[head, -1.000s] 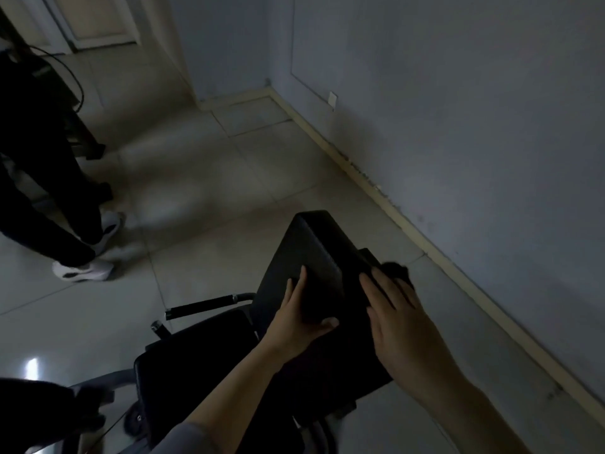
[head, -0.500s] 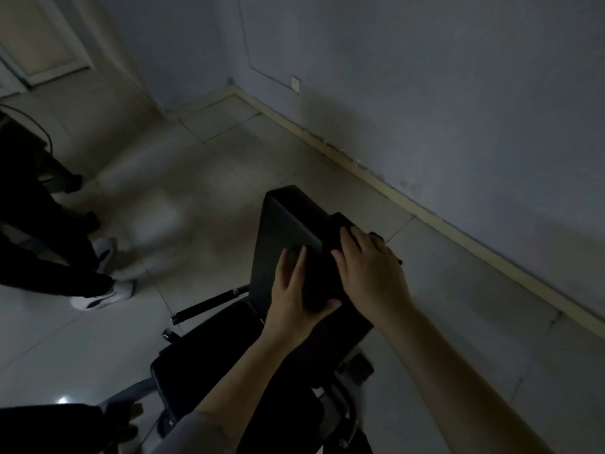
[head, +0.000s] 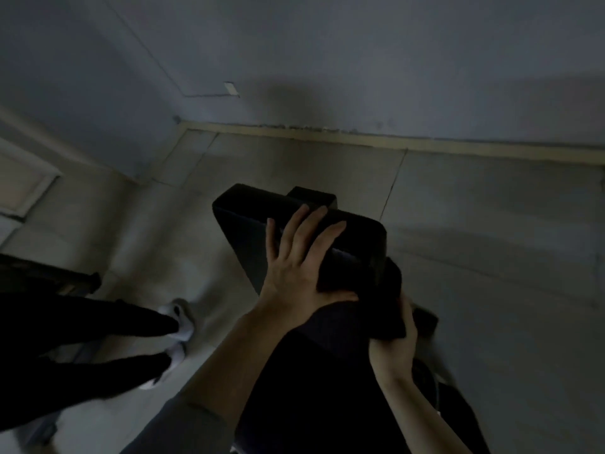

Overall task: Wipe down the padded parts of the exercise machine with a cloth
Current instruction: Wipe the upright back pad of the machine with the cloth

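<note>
The black padded backrest point(head: 248, 224) of the exercise machine stands upright in the middle of the dim view. My left hand point(head: 294, 267) grips its top edge, fingers spread over the top and thumb wrapped around the near face. Lower right, my right hand point(head: 393, 348) presses a dark cloth point(head: 391, 299) against the pad's right side, fingers curled around the cloth. The cloth is hard to tell from the black pad. The seat below is hidden by my arms.
Another person's legs in black trousers point(head: 82, 326) and white shoes point(head: 181, 326) stand close on the left. A grey wall with a socket point(head: 230, 87) and a skirting board point(head: 327, 134) runs behind the machine. Tiled floor point(head: 491, 224) lies to the right.
My right hand slid with the cloth from the top of the backrest down its right side. My left hand moved up onto the top edge. The view swung right and tilted.
</note>
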Available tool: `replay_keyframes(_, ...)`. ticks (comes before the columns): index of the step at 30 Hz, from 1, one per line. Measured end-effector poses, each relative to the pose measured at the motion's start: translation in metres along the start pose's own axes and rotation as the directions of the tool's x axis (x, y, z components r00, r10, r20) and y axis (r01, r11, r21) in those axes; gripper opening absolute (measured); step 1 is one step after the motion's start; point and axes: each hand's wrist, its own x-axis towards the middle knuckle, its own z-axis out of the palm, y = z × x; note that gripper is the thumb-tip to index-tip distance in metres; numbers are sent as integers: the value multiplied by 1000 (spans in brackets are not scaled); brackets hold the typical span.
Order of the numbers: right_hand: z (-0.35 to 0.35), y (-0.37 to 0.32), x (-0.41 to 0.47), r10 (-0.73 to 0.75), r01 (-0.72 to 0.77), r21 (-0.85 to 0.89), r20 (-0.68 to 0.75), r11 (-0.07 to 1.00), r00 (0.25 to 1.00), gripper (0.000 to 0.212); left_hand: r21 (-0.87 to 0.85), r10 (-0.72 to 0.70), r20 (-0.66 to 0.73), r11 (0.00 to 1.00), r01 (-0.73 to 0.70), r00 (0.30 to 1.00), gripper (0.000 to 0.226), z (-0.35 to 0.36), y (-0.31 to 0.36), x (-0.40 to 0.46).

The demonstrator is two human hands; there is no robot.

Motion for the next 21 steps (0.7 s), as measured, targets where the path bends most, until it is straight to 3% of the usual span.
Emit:
replay_keyframes(2,-4,38,-5,218,-218,42,15,975,976,41,-11,-3,-19,1000,3,1000,95,4,-1,1)
replay_keyframes(5,-9,75,-4,508,-506,-160,-27,848,861,31,-25,-3,-48,1000,2,999,95,3,1,0)
replay_keyframes(7,-6,65,-3,553,-556,-109,-56,824,831,29,-29,-9,-52,1000,7,999,95,1,3,2)
replay_keyframes(9,-5,31,-3,421,-421,25,-83,907,903,34,-18,-8,-58,1000,7,998,94,0,6,3)
replay_keyframes(12,-3,-57,-1,78,-44,223,-144,974,986,25,-19,-18,-40,1000,17,999,92,-1,7,2)
replay_keyframes(16,12,-111,5,-298,319,108,-175,942,939,35,-17,-39,-32,999,38,999,81,-3,7,2)
replay_keyframes(19,16,-62,-3,-291,307,81,-162,948,943,42,-90,-41,-41,995,38,998,72,-7,10,1)
replay_keyframes(21,13,-6,-13,-105,110,17,-179,994,978,41,-135,-99,-95,987,86,990,65,1,21,3)
